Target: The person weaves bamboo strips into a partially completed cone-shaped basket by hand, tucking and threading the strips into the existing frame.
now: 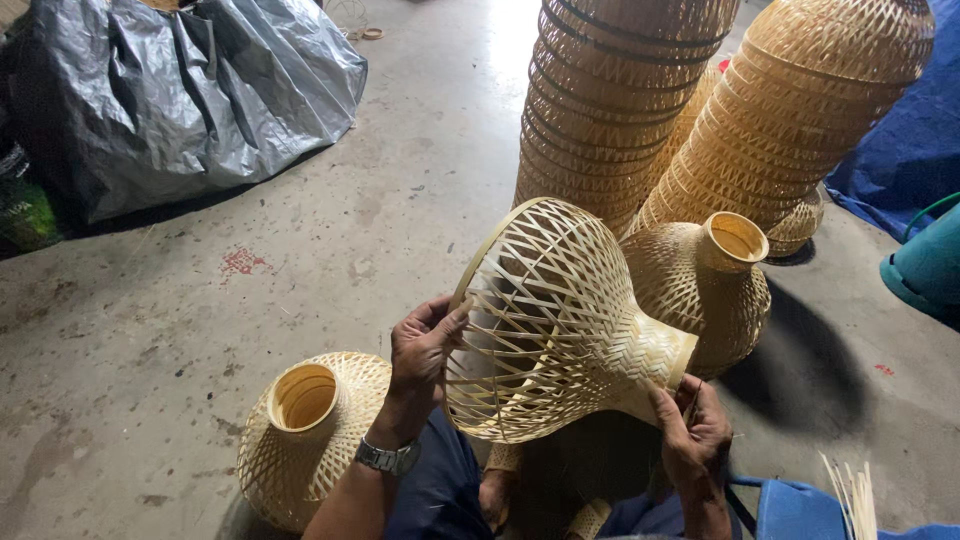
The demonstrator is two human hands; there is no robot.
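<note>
Left hand point(420, 345) grips woven shade point(555, 320) rim; right hand point(690, 430) neck.

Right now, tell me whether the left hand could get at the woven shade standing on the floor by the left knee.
Probably yes: the left hand grips the held shade's rim, the floor shade stands just below, nothing between.

Pale tan lattice-woven bamboo shade point(560, 320), grey speckled floor point(330, 240), silver-grey tarp point(190, 90)
</note>
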